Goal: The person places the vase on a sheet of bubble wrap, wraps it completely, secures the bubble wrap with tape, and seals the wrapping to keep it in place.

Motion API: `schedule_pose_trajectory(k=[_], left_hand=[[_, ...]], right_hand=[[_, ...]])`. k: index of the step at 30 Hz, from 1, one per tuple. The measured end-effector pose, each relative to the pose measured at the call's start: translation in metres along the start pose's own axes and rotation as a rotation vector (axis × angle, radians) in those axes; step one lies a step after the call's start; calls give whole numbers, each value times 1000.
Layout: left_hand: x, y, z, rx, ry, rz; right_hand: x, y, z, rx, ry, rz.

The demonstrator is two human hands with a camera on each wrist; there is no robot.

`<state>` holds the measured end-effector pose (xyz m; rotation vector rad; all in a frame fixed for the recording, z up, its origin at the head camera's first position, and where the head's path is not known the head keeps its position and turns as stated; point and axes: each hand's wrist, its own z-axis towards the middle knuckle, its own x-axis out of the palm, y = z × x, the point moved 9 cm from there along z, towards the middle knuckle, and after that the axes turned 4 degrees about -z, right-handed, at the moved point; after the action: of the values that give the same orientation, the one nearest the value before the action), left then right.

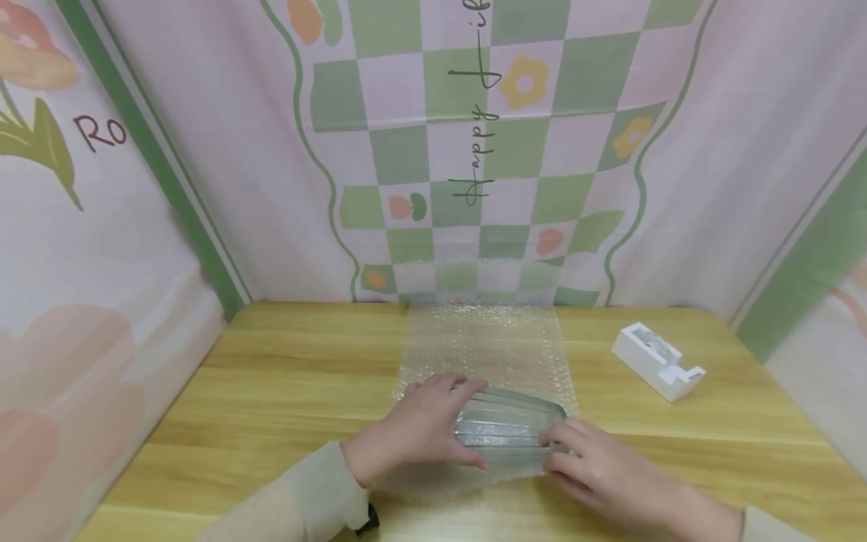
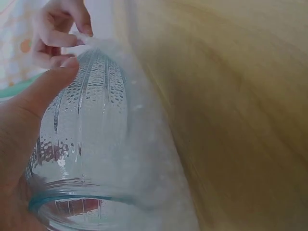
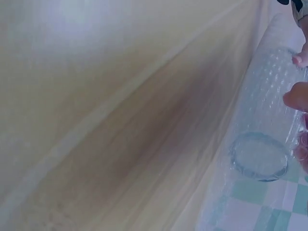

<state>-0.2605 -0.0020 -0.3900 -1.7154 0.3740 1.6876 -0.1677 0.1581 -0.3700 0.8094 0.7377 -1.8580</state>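
Curtained booth [image 1: 257,188] (wood-grain table [image 1: 284,376])

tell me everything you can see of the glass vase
The glass vase looks clear with a faint blue-green tint, its wall ribbed lengthwise and partly dimpled, with a thick round edge at the left end. It lies on its side across a sheet of bubble wrap on the wooden table. The left grip holds it; the right grip pinches the wrap at its other end, and whether it also touches the glass is unclear. Which end is the mouth is unclear too.
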Motion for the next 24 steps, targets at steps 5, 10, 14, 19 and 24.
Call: schedule_pose_trajectory(k=[5, 10, 14, 19, 24], left_hand=[[-1, 0, 1, 10, 4, 6], [-1, 0, 1, 29, 16, -15], [-1, 1, 3, 26, 31, -41], [0, 0, 4, 33, 46, -35], [-1, -2, 3, 63, 52, -51]], right_hand=[[2, -12, 0, 49, -20, -14], [7, -20, 3, 64, 38, 19], [10, -25, 1, 101, 99, 31], [12, -35, -6, 217, 151, 78], [12, -37, -8, 239, 155, 113]])
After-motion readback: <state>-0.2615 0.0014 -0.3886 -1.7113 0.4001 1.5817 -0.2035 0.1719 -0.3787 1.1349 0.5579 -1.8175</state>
